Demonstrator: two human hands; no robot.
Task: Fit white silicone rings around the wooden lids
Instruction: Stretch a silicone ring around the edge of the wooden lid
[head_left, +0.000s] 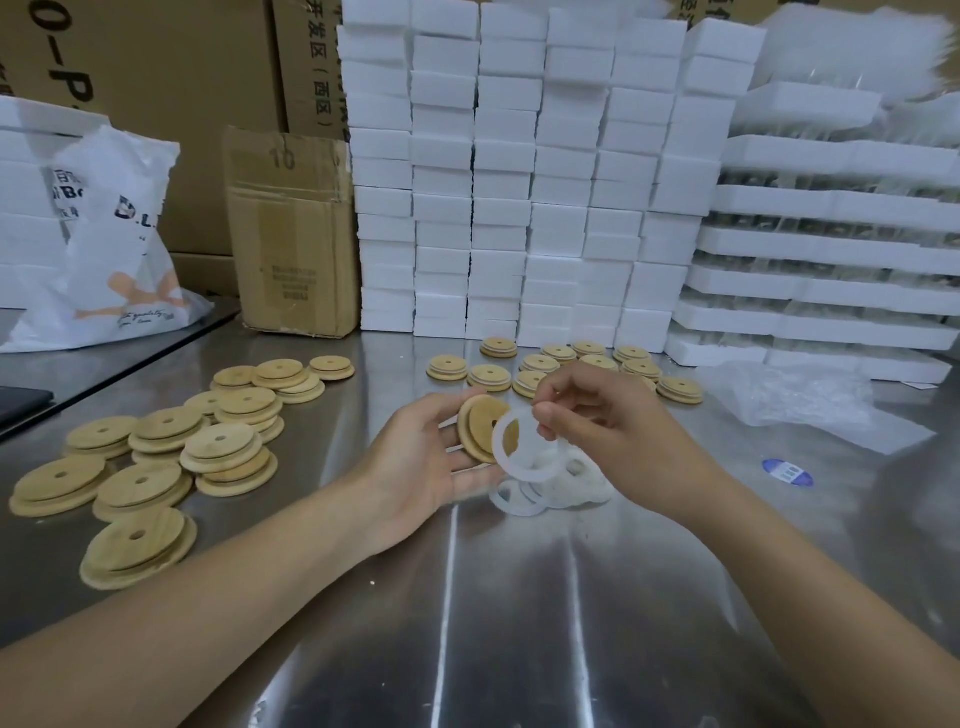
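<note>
My left hand (421, 457) holds a round wooden lid (480, 423) with a centre hole, tilted on its edge above the steel table (467, 623). My right hand (597, 421) pinches a white silicone ring (506, 457) by its upper right edge, right in front of the lid and overlapping it. Under both hands lies a small pile of loose white rings (556, 488). Bare wooden lids (156, 457) are spread and stacked on the left. Behind my hands sits a second group of lids (561, 364).
Stacks of white foam boxes (519, 171) wall off the back, with foam trays (831, 244) at the right. A cardboard box (291, 234) and a white plastic bag (114, 244) stand back left. Crumpled clear plastic (810, 400) and a blue sticker (787, 472) lie on the right.
</note>
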